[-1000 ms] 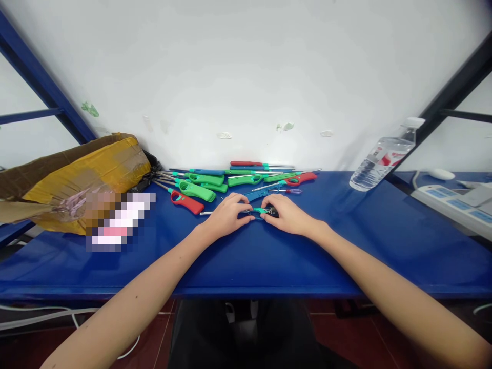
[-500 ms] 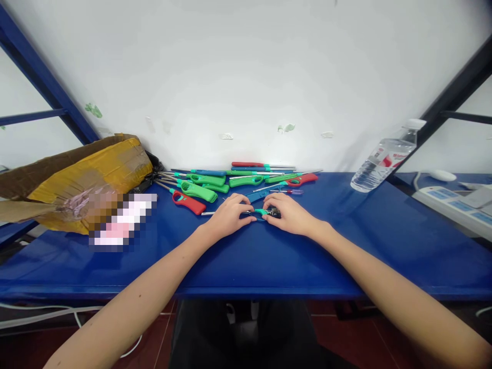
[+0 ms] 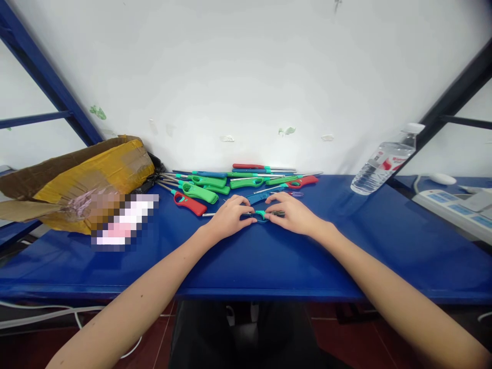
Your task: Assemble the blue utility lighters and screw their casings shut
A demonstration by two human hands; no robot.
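My left hand [image 3: 229, 218] is closed around the front of a stick lighter lying low over the table. The lighter's metal tube [image 3: 207, 214] sticks out to the left, and its teal trigger [image 3: 260, 213] shows between my hands. My right hand [image 3: 294, 214] pinches a small dark part [image 3: 279, 213] at the lighter's rear end; its fingers partly cover it, and I cannot tell whether it is attached. Just behind my hands lies a blue shell piece [image 3: 259, 196], with a clear purple screwdriver handle [image 3: 296, 194] half hidden beside it.
Several green, red and blue stick lighters [image 3: 202, 192] lie heaped along the wall. An open taped cardboard box [image 3: 126, 161] is at left, beside a blurred patch. A water bottle [image 3: 384, 164] stands at right, near a white power strip [image 3: 453, 207]. The blue table [image 3: 269, 271] ends in front.
My right fingers have shifted slightly on the dark part, which now looks turned and brownish. My left hand keeps its hold. The whole view has moved a little.
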